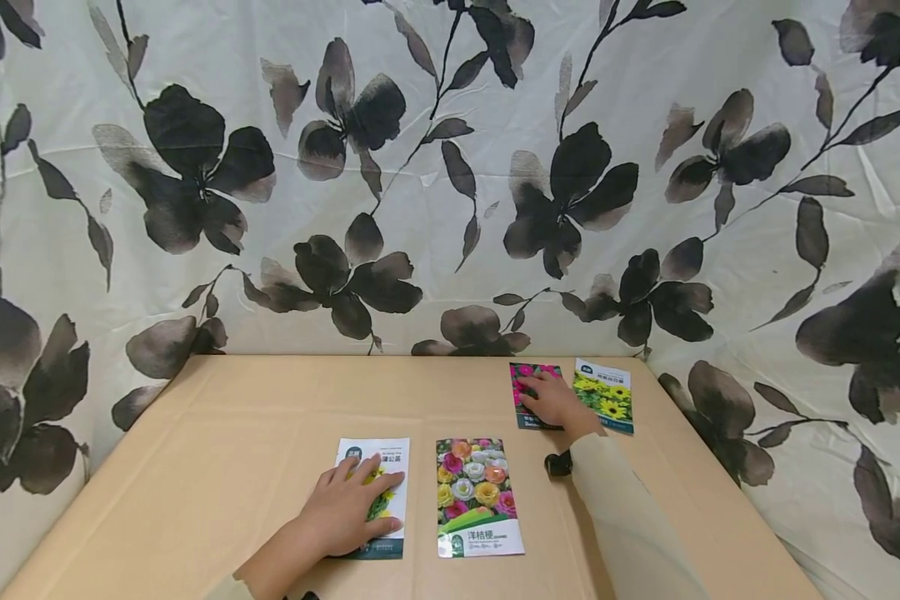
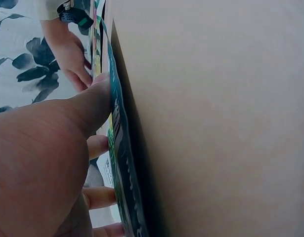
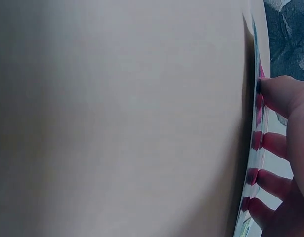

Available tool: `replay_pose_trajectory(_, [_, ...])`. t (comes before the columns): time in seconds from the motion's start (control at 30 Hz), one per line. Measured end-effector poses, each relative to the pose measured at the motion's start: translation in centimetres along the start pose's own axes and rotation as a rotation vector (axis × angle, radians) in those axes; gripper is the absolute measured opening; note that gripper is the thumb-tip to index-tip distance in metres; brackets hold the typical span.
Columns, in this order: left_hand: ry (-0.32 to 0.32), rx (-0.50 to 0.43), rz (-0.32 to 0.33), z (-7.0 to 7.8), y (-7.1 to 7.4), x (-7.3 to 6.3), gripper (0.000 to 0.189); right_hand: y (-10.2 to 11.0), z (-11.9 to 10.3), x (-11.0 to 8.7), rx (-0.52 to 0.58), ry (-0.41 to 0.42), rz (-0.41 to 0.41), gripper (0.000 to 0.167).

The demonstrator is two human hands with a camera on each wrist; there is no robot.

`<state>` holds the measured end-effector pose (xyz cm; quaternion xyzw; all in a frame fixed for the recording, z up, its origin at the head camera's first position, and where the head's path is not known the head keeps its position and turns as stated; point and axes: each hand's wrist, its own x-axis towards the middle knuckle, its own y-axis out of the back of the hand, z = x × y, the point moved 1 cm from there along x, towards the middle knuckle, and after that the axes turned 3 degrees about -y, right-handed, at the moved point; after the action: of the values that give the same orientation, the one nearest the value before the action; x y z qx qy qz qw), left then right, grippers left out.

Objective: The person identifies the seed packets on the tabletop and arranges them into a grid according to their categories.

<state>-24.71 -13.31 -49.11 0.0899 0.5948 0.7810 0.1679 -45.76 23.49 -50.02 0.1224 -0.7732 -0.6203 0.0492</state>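
Four packets (image 1: 480,497), long axes forward, tops away

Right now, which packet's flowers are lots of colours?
The right packet of the nearer pair: pink, white, orange and yellow blooms. Others have only yellow or pink.

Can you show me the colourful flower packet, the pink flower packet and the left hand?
Colourful flower packet (image 1: 481,497): head view, on the flowers in its picture.
Pink flower packet (image 1: 531,419): head view, on its lower part, below the fingers.
Left hand (image 1: 347,508): head view, on the back of the hand.
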Motion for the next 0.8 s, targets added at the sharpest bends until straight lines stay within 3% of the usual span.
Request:
replay_pose_trajectory(0.5, [-0.018, 0.0, -0.008, -0.3, 0.3, -0.7, 0.066, -0.4, -1.3, -1.0, 0.002, -0.099, 0.011, 0.054])
replay_pose_trajectory(0.8, [-0.025, -0.008, -0.016, -0.4, 0.5, -1.0, 0.067, -0.1, -1.9, -1.9, 0.011, -0.097, 0.017, 0.053])
